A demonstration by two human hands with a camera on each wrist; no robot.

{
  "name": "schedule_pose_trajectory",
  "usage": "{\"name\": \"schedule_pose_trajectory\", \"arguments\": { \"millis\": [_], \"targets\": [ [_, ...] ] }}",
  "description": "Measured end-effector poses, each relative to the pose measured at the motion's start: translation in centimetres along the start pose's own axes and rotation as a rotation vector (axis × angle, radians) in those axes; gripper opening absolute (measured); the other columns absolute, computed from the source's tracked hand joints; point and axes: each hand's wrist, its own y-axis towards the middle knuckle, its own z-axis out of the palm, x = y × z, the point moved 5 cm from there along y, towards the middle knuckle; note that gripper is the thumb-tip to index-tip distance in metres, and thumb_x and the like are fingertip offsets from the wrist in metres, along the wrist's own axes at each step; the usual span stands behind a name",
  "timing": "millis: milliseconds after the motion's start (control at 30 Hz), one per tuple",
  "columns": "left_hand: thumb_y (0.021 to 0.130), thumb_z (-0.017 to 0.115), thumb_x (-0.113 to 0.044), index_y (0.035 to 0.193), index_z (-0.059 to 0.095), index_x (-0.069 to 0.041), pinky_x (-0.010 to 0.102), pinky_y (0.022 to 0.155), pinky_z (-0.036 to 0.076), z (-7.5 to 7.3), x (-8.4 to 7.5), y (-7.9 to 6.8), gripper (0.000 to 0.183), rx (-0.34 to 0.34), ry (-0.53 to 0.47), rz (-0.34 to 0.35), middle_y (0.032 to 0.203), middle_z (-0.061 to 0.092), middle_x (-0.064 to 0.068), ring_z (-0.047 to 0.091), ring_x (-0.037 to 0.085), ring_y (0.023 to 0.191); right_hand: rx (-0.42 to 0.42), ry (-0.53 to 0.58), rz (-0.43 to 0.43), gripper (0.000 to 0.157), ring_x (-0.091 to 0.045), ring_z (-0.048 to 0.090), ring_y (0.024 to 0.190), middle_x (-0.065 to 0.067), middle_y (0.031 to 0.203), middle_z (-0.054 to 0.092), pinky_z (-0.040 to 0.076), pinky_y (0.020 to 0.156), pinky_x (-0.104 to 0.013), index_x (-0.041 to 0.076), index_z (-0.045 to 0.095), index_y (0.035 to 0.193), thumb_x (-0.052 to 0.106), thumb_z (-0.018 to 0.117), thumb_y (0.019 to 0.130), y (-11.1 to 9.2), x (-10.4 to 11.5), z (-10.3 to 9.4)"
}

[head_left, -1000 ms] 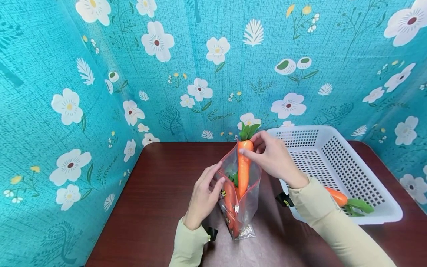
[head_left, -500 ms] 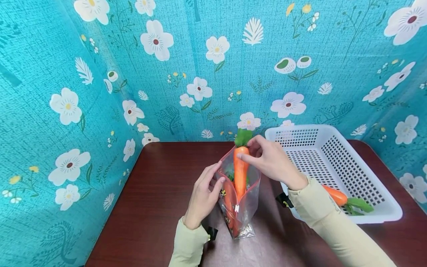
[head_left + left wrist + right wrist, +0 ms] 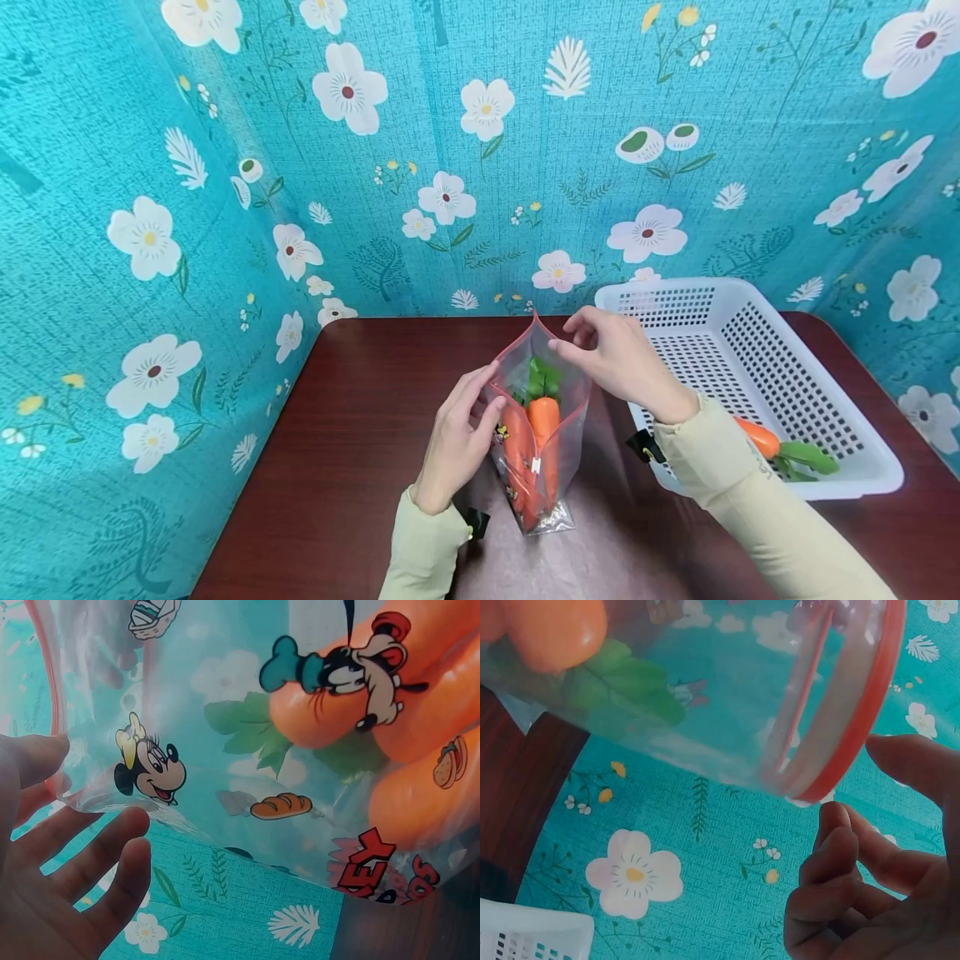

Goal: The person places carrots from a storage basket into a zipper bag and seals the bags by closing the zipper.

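The clear zip bag point(image 3: 570, 446) is pinched at its red rim point(image 3: 876, 690) by the L hand point(image 3: 459, 433), betw. thumb & forefinger, on the bag's L side; the other fingers are loosely spread. No carrot is held by the R hand point(image 3: 618, 354): thumb & forefinger are parted near the far R part of the rim, the rest loosely curled; whether the rim is touched by the thumb can't be told. 1 upright carrot point(image 3: 543, 417) is seated inside the bag, its leaves point(image 3: 543, 379) up & below the mouth, beside the other bagged carrots point(image 3: 516, 437); approx. 3 orange heads are shown in the L wrist view, exact no. unclear. 1 loose carrot point(image 3: 759, 439) is seen in the white basket point(image 3: 843, 404), on the R.

As a judgement, the seating is best done w/ the mouth spread wide, rim pinched lightly so the thin film isn't creased. Leaves should be tucked well under the rim, esp. clear of the zip track, as they could be snagged there. The zip slider point(image 3: 536, 465), at the near corner, shouldn't be knocked. The base is best steadied on the table point(image 3: 360, 433), lest the bag be tipped.
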Motion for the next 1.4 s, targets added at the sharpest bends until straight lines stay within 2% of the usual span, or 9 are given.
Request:
{"name": "schedule_pose_trajectory", "arguments": {
  "millis": [167, 433, 600, 867, 1000, 1167, 1400],
  "targets": [
    [0.088, 0.055, -0.024, 0.132, 0.044, -0.016, 0.019, 0.064, 0.049, 0.0, -0.1, 0.1, 0.046, -0.009, -0.011, 0.008, 0.122, 0.052, 0.0, 0.051, 0.006, 0.079, 0.064, -0.019, 0.032, 0.028, -0.013, 0.05, 0.062, -0.001, 0.072, 0.059, 0.04, 0.057, -0.027, 0.009, 0.061, 0.09, 0.034, 0.065, 0.079, -0.1, -0.7, 0.3],
    [0.088, 0.056, -0.022, 0.132, 0.044, -0.015, 0.019, 0.064, 0.048, -0.2, -0.3, 0.1, 0.046, -0.041, -0.02, 0.029, 0.123, 0.052, 0.001, 0.05, 0.006, 0.08, 0.141, -0.033, 0.021, 0.011, -0.011, 0.05, 0.056, 0.003, 0.066, 0.06, 0.04, 0.052, -0.027, 0.012, 0.062, 0.08, 0.023, 0.061, 0.082, -0.4, -1.4, 0.6],
    [0.087, 0.057, -0.018, 0.131, 0.045, -0.012, 0.02, 0.064, 0.048, -0.5, -0.4, 0.1, 0.046, -0.097, -0.039, 0.051, 0.124, 0.051, 0.003, 0.05, 0.007, 0.08, 0.1, -0.03, 0.038, 0.011, -0.013, 0.052, 0.059, 0.002, 0.068, 0.062, 0.042, 0.054, -0.027, 0.012, 0.062, 0.08, 0.022, 0.06, 0.083, -0.4, -1.6, 0.2],
    [0.086, 0.058, -0.011, 0.13, 0.046, -0.009, 0.022, 0.066, 0.048, -1.1, -0.3, 0.2, 0.047, -0.192, -0.061, 0.081, 0.126, 0.05, 0.006, 0.051, 0.012, 0.084, -0.021, -0.03, 0.044, 0.01, -0.015, 0.05, 0.058, 0.0, 0.068, 0.061, 0.041, 0.055, -0.029, 0.014, 0.061, 0.085, 0.023, 0.056, 0.083, -0.6, -1.5, -1.1],
    [0.087, 0.057, -0.012, 0.131, 0.045, -0.011, 0.022, 0.067, 0.047, -1.0, -0.2, 0.2, 0.046, -0.176, -0.051, 0.066, 0.127, 0.05, 0.004, 0.05, 0.012, 0.086, -0.02, -0.018, 0.046, 0.01, -0.015, 0.05, 0.057, 0.0, 0.068, 0.061, 0.042, 0.053, -0.029, 0.014, 0.06, 0.086, 0.022, 0.056, 0.083, -0.7, -1.8, -1.1],
    [0.088, 0.055, -0.016, 0.131, 0.045, -0.013, 0.022, 0.067, 0.048, -0.6, -0.1, 0.1, 0.045, -0.137, -0.046, 0.047, 0.126, 0.05, 0.002, 0.05, 0.01, 0.085, 0.029, 0.001, 0.032, 0.01, -0.014, 0.052, 0.058, 0.001, 0.069, 0.061, 0.043, 0.054, -0.029, 0.014, 0.06, 0.086, 0.024, 0.058, 0.084, -0.7, -2.1, -0.8],
    [0.089, 0.055, -0.018, 0.132, 0.045, -0.015, 0.022, 0.067, 0.048, -0.5, 0.0, 0.2, 0.044, -0.123, -0.055, 0.023, 0.126, 0.05, 0.001, 0.05, 0.009, 0.085, 0.089, -0.004, 0.012, 0.014, -0.012, 0.053, 0.061, 0.004, 0.071, 0.063, 0.042, 0.056, -0.028, 0.016, 0.064, 0.081, 0.029, 0.06, 0.083, -0.7, -2.7, -1.0]
  ]
}}
